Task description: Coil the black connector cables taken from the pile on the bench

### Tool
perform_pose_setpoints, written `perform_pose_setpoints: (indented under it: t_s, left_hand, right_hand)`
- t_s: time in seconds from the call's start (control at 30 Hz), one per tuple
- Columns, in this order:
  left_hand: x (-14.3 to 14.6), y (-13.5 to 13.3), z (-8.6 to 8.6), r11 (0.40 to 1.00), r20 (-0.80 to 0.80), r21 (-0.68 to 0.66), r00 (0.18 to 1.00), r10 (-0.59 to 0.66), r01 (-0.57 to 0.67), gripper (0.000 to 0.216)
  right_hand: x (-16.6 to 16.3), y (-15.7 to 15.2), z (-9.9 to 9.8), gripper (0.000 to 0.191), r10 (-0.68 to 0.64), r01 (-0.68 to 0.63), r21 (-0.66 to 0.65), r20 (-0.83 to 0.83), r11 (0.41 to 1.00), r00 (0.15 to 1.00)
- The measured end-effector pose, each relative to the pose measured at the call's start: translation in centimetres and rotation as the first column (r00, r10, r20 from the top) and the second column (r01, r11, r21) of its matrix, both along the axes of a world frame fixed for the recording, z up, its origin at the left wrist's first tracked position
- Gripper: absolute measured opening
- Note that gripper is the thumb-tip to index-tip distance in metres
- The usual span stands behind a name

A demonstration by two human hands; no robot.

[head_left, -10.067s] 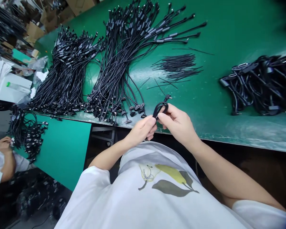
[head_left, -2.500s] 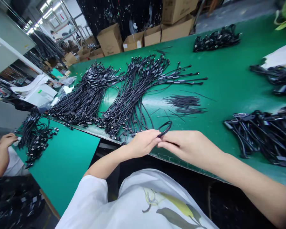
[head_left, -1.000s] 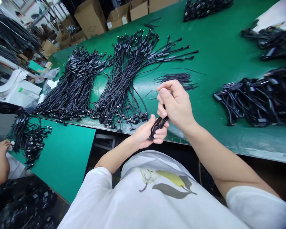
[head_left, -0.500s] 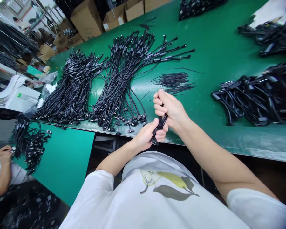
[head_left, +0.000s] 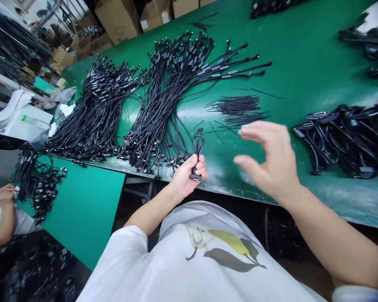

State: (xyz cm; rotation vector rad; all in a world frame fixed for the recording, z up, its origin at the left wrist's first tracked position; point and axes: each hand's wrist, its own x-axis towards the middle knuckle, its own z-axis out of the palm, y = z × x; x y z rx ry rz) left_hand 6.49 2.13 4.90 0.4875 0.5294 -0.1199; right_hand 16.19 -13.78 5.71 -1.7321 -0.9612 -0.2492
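Note:
A black cable (head_left: 198, 144), folded into a short looped bundle with a connector at its lower end, is gripped in my left hand (head_left: 189, 176) at the table's front edge. My right hand (head_left: 267, 161) is apart from it, thumb and fingers spread in a wide curve, nothing between them. Just behind the right hand lies a pile of thin black ties (head_left: 239, 105), a few of them loose. Left of the ties, a large heap of straight, unfolded black cables (head_left: 166, 100) spreads over the green table (head_left: 290, 54), and a second cable heap (head_left: 88, 113) is beside it.
On the right are rows of folded cable bundles (head_left: 343, 138). Cardboard boxes (head_left: 118, 21) stand behind the table. At far left a co-worker's hand (head_left: 5, 195) is by more cables (head_left: 44, 188) on a lower green table (head_left: 88, 201). Papers (head_left: 12, 111) lie at left.
My right hand has let go of the cable bundle and moved right, opening. The left hand keeps hold of the bundle, whose upper loops now show. The view has shifted slightly.

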Motion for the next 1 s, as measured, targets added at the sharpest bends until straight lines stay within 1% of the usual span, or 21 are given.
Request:
perform_pose_setpoints:
  t_s: [0.03, 0.07, 0.1, 0.13, 0.17, 0.23, 0.33, 0.43, 0.5, 0.57, 0.6, 0.63, 0.7, 0.77, 0.8, 0.83, 0.87, 0.9, 0.93, 0.97, 1.0]
  left_hand:
    - [0.4, 0.0, 0.1, 0.999, 0.015, 0.011, 0.999, 0.039, -0.04, 0.022]
    - [0.7, -0.2, 0.1, 0.998, 0.031, 0.029, 0.998, 0.058, -0.059, 0.023]
    - [1.0, -0.4, 0.2, 0.997, 0.044, 0.048, 0.997, 0.063, -0.065, 0.023]
    - [1.2, -0.7, 0.2, 0.996, 0.046, 0.062, 0.997, 0.064, -0.067, 0.023]
    - [1.4, -0.9, 0.2, 0.996, 0.037, 0.065, 0.997, 0.065, -0.067, 0.024]
    - [1.6, -1.4, 0.3, 0.997, 0.004, 0.031, 0.997, 0.073, -0.073, 0.025]
    - [1.5, -1.6, 0.4, 0.997, -0.053, -0.038, 0.996, 0.07, -0.072, 0.026]
    - [1.2, -1.3, 0.5, 0.996, -0.062, -0.019, 0.994, 0.085, -0.087, 0.022]
    - [0.7, -1.0, 0.6, 0.995, -0.027, 0.033, 0.995, 0.098, -0.097, 0.02]
    - [0.1, -0.9, 0.6, 0.991, 0.042, 0.103, 0.995, 0.086, -0.09, 0.021]
    - [-0.3, -1.0, 0.5, 0.989, 0.081, 0.133, 0.995, 0.056, -0.067, 0.024]
    - [-0.6, -1.1, 0.4, 0.988, 0.112, 0.155, 0.994, -0.004, -0.014, 0.027]
    - [-1.3, -1.7, 0.1, 0.971, 0.118, 0.162, 0.973, -0.197, 0.177, 0.035]
    - [-1.8, -2.3, -0.3, 0.918, 0.071, 0.116, 0.919, -0.388, 0.378, 0.042]
    - [-2.0, -2.7, -0.5, 0.896, 0.051, 0.093, 0.896, -0.44, 0.435, 0.044]
    - [-2.2, -3.0, -0.7, 0.887, 0.037, 0.082, 0.888, -0.459, 0.455, 0.045]
    - [-2.3, -3.2, -0.9, 0.89, 0.028, 0.088, 0.892, -0.451, 0.447, 0.047]
    - [-2.5, -3.4, -1.0, 0.898, 0.022, 0.118, 0.903, -0.429, 0.424, 0.049]
    - [-2.7, -3.4, -1.2, 0.902, 0.016, 0.174, 0.914, -0.405, 0.396, 0.05]
    - [-2.9, -3.4, -1.4, 0.894, 0.008, 0.259, 0.924, -0.382, 0.367, 0.051]
    - [-3.3, -3.2, -1.5, 0.866, -0.002, 0.368, 0.932, -0.363, 0.338, 0.051]
  right_hand:
    - [-0.8, -0.1, -0.6, 0.059, 0.03, -0.025, -0.065, 0.074, 0.998, 0.997]
    - [-1.7, 0.1, -1.2, 0.063, 0.073, -0.06, -0.125, 0.107, 0.99, 0.992]
    - [-2.5, 0.4, -1.9, 0.06, 0.106, -0.088, -0.162, 0.108, 0.983, 0.989]
    - [-3.3, 0.9, -2.6, 0.052, 0.113, -0.097, -0.165, 0.092, 0.982, 0.989]
    - [-3.9, 1.5, -3.3, 0.042, 0.096, -0.084, -0.141, 0.073, 0.986, 0.993]
    - [-4.7, 2.5, -4.3, 0.027, 0.02, -0.017, -0.055, 0.046, 0.998, 0.999]
    - [-5.1, 3.3, -4.7, 0.018, -0.022, 0.022, 0.01, -0.007, 1.0, 1.0]
    - [-4.9, 2.8, -4.2, 0.016, 0.017, -0.017, 0.006, -0.051, 1.0, 0.999]
    - [-4.2, 2.0, -3.9, 0.017, 0.092, -0.093, 0.004, -0.174, 0.996, 0.98]
    - [-3.0, 1.3, -3.7, 0.027, 0.144, -0.122, 0.08, -0.396, 0.989, 0.907]
    - [-2.5, 1.0, -3.7, 0.036, 0.168, -0.119, 0.129, -0.499, 0.984, 0.85]
    - [-2.0, 0.9, -3.6, 0.047, 0.203, -0.126, 0.171, -0.58, 0.977, 0.789]
    - [-1.5, 1.0, -3.5, 0.061, 0.312, -0.207, 0.235, -0.665, 0.95, 0.679]
    - [-2.0, 1.5, -3.4, 0.061, 0.416, -0.296, 0.294, -0.703, 0.909, 0.577]
    - [-2.5, 1.8, -3.3, 0.062, 0.439, -0.295, 0.328, -0.721, 0.898, 0.536]
    - [-3.0, 2.1, -3.3, 0.065, 0.445, -0.268, 0.355, -0.738, 0.895, 0.508]
    - [-3.4, 2.3, -3.2, 0.066, 0.437, -0.237, 0.367, -0.757, 0.899, 0.486]
    - [-3.6, 2.3, -3.1, 0.066, 0.427, -0.22, 0.365, -0.775, 0.904, 0.466]
    - [-3.5, 2.2, -3.0, 0.066, 0.428, -0.237, 0.357, -0.785, 0.903, 0.448]
    - [-3.0, 1.9, -2.8, 0.065, 0.453, -0.311, 0.343, -0.779, 0.887, 0.433]
    - [-2.2, 1.4, -2.5, 0.064, 0.494, -0.43, 0.313, -0.763, 0.847, 0.418]
